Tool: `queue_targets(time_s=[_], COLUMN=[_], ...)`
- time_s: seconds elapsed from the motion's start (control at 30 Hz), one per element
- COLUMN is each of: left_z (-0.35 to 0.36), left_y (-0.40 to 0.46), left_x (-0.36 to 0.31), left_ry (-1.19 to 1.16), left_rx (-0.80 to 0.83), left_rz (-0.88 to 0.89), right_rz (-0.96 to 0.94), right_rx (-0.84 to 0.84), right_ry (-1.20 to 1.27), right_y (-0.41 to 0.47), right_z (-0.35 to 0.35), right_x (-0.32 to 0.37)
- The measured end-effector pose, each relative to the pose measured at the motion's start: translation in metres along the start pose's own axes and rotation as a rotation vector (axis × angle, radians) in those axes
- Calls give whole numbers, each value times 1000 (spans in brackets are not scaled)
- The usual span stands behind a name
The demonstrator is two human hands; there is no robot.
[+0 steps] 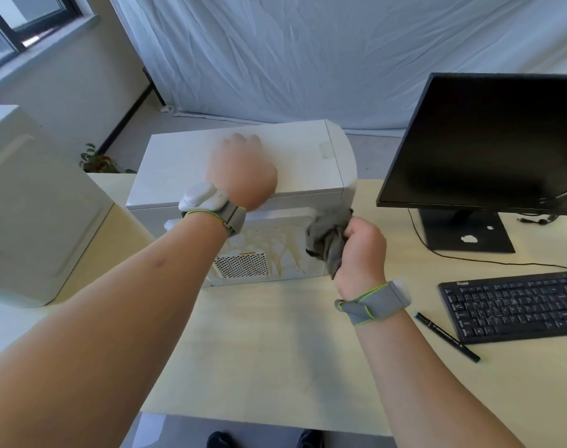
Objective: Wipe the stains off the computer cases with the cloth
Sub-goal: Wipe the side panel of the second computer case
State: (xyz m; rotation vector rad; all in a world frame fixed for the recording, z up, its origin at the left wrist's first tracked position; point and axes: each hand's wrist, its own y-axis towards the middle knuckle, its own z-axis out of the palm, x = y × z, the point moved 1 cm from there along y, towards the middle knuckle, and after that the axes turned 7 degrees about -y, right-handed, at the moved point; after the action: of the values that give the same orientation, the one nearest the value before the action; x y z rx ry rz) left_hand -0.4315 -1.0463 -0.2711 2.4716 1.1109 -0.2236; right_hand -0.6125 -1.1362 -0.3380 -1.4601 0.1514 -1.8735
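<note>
- The left hand point(243, 171) is lying on top of the white case point(179, 166), fingers laid over the panel and seemingly pressing down; whether they are curling over the far edge cannot be told.
- The right hand point(361, 250) is clenching a bunched grey cloth point(327, 236) and holding it against the case's near side, at its right end.
- Brownish stains point(275, 244) are running in drips down that side, between the cloth and the vent grille point(241, 265), and are not yet wiped.
- For a clean pass, the cloth is probably best drawn leftward across the drips under firm, even pressure, with the top hand bracing the case so it is not sliding on the desk point(259, 350).
- Turning to a fresh fold after each stroke should be keeping residue from smearing; the grille's holes likely call for a lighter touch.
- A second case point(33, 195) is standing well to the left, awaiting its turn.
</note>
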Motion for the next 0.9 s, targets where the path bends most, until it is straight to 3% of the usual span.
queue_targets(time_s=[0.1, 0.33, 0.53, 0.63, 0.9], left_z=[0, 0, 1, 0, 0], left_y=[0, 1, 1, 2, 0], left_x=[-1, 2, 2, 1, 1], left_ry=[-7, 3, 4, -6, -16], left_rx=[1, 2, -7, -5, -11], left_rz=[-5, 3, 8, 9, 7], right_rz=[159, 468, 406, 375, 255], right_rx=[-117, -113, -50, -68, 79], right_ry=[-131, -316, -274, -159, 18], right_y=[29, 58, 73, 72, 40], right_z=[-17, -61, -41, -17, 15], right_x=[-51, -134, -142, -124, -55])
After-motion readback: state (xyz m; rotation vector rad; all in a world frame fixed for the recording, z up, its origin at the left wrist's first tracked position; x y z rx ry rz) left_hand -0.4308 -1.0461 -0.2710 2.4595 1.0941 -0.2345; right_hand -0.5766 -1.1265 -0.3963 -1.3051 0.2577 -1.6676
